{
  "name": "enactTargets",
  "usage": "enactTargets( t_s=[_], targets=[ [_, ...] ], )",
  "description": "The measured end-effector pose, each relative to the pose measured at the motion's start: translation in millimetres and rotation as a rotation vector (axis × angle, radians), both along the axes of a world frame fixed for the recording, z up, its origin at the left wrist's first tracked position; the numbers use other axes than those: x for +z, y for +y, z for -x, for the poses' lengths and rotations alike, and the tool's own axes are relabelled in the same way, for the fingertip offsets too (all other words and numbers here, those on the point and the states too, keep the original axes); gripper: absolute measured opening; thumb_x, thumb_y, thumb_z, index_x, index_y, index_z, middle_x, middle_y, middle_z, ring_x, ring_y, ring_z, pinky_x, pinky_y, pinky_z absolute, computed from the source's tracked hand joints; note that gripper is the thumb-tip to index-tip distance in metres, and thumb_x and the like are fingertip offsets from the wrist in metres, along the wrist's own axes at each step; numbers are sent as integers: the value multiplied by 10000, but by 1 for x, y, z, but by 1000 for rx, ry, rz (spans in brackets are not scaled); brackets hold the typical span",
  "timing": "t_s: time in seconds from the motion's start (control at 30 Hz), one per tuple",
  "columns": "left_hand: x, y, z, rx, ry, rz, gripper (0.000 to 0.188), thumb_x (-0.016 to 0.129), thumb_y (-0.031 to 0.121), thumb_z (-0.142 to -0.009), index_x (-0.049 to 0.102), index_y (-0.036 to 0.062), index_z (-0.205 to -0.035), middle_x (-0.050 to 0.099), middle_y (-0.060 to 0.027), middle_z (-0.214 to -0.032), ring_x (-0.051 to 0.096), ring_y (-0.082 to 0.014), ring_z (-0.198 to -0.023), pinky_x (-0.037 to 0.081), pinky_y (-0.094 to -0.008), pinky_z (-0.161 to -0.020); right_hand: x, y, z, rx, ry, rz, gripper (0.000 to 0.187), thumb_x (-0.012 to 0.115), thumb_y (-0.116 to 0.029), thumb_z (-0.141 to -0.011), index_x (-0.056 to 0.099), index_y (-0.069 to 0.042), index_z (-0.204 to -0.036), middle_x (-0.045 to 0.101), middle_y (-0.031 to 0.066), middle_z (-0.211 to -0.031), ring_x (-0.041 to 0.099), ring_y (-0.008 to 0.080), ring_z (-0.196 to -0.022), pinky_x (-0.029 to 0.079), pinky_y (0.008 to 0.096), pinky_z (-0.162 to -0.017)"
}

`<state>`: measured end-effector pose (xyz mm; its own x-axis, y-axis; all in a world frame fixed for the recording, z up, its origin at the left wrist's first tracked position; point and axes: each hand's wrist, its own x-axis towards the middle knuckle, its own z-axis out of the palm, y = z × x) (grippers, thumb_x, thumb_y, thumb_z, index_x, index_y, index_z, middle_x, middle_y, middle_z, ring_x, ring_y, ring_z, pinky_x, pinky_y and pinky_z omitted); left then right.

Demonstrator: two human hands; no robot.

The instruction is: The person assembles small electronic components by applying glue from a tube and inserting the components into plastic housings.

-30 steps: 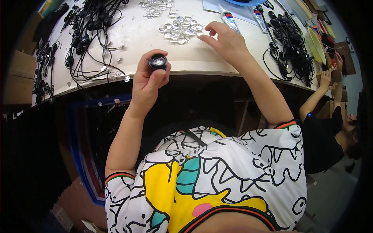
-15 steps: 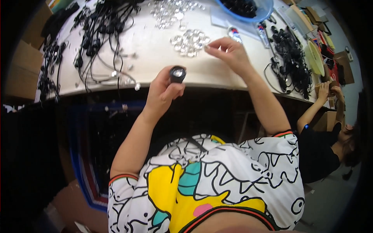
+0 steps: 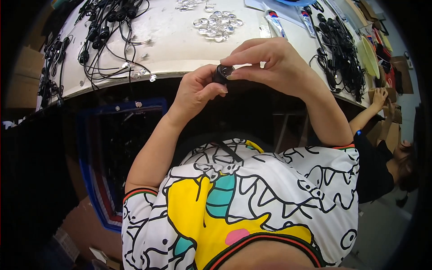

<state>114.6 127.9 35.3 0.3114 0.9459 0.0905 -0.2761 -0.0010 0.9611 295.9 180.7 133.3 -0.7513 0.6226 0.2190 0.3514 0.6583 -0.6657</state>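
I am in an assembly workshop: my white workbench (image 3: pixel 180 45) carries bundles of black cables (image 3: pixel 103 27), a heap of clear lenses (image 3: pixel 217 23), and a co-worker (image 3: pixel 382 157) sits alongside.

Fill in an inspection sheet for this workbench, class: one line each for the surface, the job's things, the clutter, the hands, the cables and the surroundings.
Surface: white table, curved front edge, mostly covered at the sides.
Job's things: small black round part, held between both hands at the table's edge; pile of clear glass-like pieces farther back.
Clutter: tubes and a blue tray's rim at the far edge; loose clear bits near the front edge.
Hands: left hand grips the black part from below; right hand pinches its top with fingertips.
Cables: black corded parts, left bundle and right bundle.
Surroundings: another person's arm at right; cardboard boxes at left.
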Motion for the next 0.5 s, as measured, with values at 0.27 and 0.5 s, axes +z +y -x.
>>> enactTargets(
  t_s=[0.27, 0.5],
  targets=[
    [1, -1, 6, 57, 31, 33, 206, 547, -10, -692, 563, 3, -897, 571, -21, -676, 465, -65, -558, 385, -185, -513, 1, 47, -17, -163, -19, 127, 351, 704, -138, -723, 620, -79, -1059, 649, 38, -930, 499, 68, -629, 425, 214, -555],
    [6, -13, 12, 79, -118, 24, 429, 668, 332, -733, 562, -10, -969, 545, -43, -648, 444, -69, -529, 342, -179, -479, -29, 207, -109, -791, -291, -466, 291, 626, -163, -760, 616, -84, -1040, 632, 122, -886, 600, 245, -818, 463, 310, -748]
  ],
)
